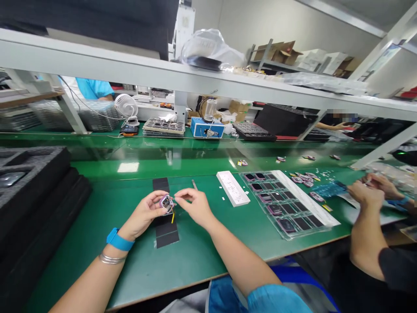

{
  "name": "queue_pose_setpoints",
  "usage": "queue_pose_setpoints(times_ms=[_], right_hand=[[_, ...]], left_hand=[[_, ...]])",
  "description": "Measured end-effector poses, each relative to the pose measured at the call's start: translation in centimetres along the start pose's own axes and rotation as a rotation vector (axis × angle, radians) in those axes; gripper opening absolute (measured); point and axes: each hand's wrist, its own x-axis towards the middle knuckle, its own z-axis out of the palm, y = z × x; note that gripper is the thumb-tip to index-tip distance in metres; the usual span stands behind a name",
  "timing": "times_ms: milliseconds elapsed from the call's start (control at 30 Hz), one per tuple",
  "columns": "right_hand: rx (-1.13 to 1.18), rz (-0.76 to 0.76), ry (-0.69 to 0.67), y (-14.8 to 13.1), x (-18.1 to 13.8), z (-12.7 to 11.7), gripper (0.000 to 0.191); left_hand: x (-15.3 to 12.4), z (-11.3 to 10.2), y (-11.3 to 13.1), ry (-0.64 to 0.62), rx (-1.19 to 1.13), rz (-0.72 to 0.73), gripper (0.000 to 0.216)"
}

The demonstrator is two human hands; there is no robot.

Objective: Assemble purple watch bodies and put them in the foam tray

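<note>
The left hand [143, 212] cradles a small purple-rimmed electronic module [167, 202], its fingers curled firmly round it, above black strips [166, 237] on the green table [107, 261]. The right hand [192, 206] sits just beside it, fingers pinched at the module's edge; whether they grip a fine lead there cannot be told. A yellow strip [172, 218] hangs below the module. A sharp tug could tear that thin strip loose, and a slip of the left fingers could drop the module — the black strips offer little cushion. A clear tray of purple-edged parts [293, 234] lies well to the right, near a co-worker's hands [365, 191].
</note>
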Motion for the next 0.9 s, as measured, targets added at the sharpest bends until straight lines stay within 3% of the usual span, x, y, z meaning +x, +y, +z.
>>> queue_pose_setpoints(times_ms=[100,533,900], right_hand=[[0.012,-0.067,0.009,-0.2,-0.9,1.8,0.006],[-0.003,-0.109,-0.011,0.6,-0.9,1.3,0.006],[-0.385,-0.419,0.016,1.2,-1.6,1.8,0.014]], left_hand=[[0.1,-0.2,-0.3,-0.004,0.015,0.008,0.046],[0.2,-0.4,-0.5,0.005,0.024,-0.015,0.046],[0.1,0.0,-1.2,0.074,0.034,0.029,0.043]])
